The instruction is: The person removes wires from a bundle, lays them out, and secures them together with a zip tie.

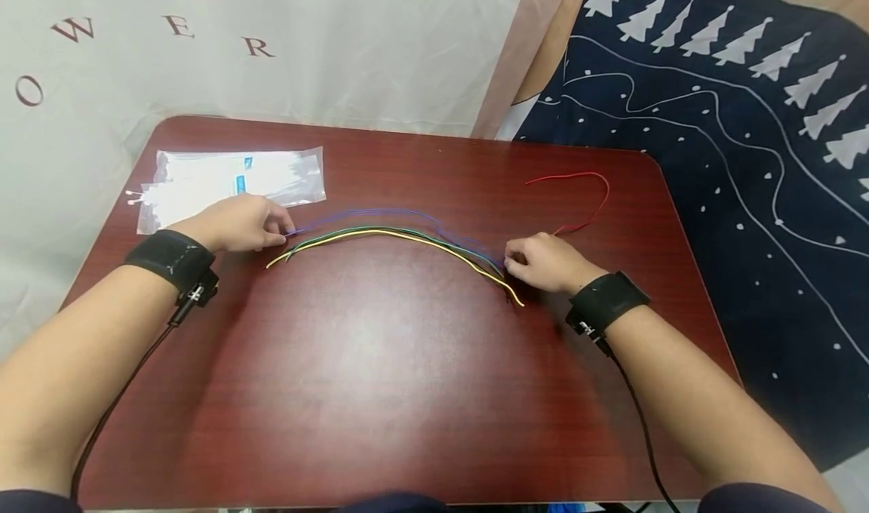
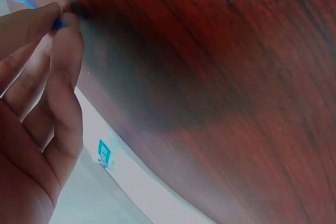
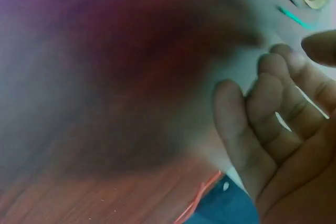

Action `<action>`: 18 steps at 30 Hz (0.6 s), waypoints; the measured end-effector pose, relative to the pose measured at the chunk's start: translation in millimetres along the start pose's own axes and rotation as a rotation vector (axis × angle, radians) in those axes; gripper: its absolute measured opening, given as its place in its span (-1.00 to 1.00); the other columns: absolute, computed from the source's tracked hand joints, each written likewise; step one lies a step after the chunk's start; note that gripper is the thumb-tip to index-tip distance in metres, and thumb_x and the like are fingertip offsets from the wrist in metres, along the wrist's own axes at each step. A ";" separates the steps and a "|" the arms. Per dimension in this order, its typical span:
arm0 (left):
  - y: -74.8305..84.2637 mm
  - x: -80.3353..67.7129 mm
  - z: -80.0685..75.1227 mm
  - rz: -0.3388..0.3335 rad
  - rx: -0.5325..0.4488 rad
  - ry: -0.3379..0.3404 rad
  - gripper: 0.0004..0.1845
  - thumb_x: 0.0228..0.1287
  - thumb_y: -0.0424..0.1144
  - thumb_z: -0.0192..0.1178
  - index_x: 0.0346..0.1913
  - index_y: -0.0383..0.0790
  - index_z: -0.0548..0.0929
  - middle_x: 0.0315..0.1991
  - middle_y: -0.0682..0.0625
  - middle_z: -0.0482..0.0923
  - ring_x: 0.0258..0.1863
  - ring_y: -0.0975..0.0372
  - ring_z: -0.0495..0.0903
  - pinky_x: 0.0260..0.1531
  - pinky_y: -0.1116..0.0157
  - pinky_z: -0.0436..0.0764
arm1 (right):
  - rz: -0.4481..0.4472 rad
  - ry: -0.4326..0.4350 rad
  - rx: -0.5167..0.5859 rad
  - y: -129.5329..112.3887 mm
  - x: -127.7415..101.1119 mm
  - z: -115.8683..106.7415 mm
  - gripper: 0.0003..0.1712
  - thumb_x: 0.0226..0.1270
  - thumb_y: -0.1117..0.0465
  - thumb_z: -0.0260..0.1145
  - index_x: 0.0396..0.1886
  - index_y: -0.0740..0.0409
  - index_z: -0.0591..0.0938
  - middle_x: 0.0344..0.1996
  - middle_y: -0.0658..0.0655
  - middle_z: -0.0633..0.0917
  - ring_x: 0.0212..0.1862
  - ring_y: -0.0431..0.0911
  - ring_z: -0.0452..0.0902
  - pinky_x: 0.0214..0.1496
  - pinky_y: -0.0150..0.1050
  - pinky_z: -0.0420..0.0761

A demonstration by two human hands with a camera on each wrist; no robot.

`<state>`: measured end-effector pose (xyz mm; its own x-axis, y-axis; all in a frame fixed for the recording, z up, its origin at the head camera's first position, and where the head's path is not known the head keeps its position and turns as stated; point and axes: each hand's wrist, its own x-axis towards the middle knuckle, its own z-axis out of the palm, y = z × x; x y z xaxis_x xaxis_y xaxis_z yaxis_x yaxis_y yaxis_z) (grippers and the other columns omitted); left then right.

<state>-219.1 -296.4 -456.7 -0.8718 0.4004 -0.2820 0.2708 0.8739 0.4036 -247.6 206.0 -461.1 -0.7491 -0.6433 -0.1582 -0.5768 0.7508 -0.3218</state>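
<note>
Near edge: two forearms coming in over a dark red table, black wrist straps with cables on both.

Left hand at the left end of a wire bundle, thumb and forefinger pinched on the blue wire (left wrist view confirms: blue end caught between the fingertips). Other fingers loosely curled.

Right hand at the right end of the same bundle, fingers curled down onto the wires. Cannot tell whether actually gripping one or just pressing; right wrist view too blurred, fingers half bent there, green streak just beyond them.

Bundle itself: yellow, green, blue and purple wires lying in a shallow arch across mid-table between the two hands, yellow end sticking out just below the right hand.

Further back: loose red wire beyond the right hand, apart from the bundle. Clear plastic bag with white contents at far left, just behind the left hand.

Behind table: white cloth with letters, dark blue fabric with white trees at right.
</note>
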 end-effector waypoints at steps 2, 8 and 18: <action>-0.9 -0.7 2.1 0.003 -0.015 -0.001 -0.87 0.23 -0.34 0.27 -0.17 -0.12 0.70 -0.51 0.09 0.60 -0.57 0.25 0.51 -0.43 0.19 0.45 | 0.068 0.077 0.002 5.9 -0.8 -6.9 -0.83 0.37 0.13 0.16 -0.29 0.03 0.66 -0.61 -0.05 0.56 -0.56 -0.13 0.41 -0.45 -0.17 0.40; -1.7 -3.9 4.7 0.003 -0.028 0.014 -0.88 0.21 -0.37 0.27 -0.21 -0.14 0.68 -0.50 0.08 0.58 -0.55 0.24 0.48 -0.43 0.20 0.43 | 0.428 0.270 0.004 36.3 -8.4 -24.4 -0.75 0.39 0.12 0.02 -0.20 0.17 0.55 -0.56 0.15 0.58 -0.49 0.08 0.47 -0.46 -0.03 0.40; -0.6 -2.9 5.8 0.017 -0.017 0.010 -0.89 0.14 -0.37 0.31 -0.27 -0.12 0.67 -0.52 0.10 0.56 -0.48 0.23 0.47 -0.37 0.18 0.41 | 0.841 0.041 0.111 62.7 -14.2 -23.0 -0.40 0.45 -0.14 -0.16 -0.48 0.24 0.53 -0.63 0.21 0.57 -0.62 0.05 0.54 -0.53 -0.09 0.50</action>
<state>-214.3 -296.5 -461.2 -0.8714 0.4120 -0.2662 0.2786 0.8624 0.4228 -280.6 265.7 -457.6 -0.9269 0.1297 -0.3522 0.2107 0.9564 -0.2023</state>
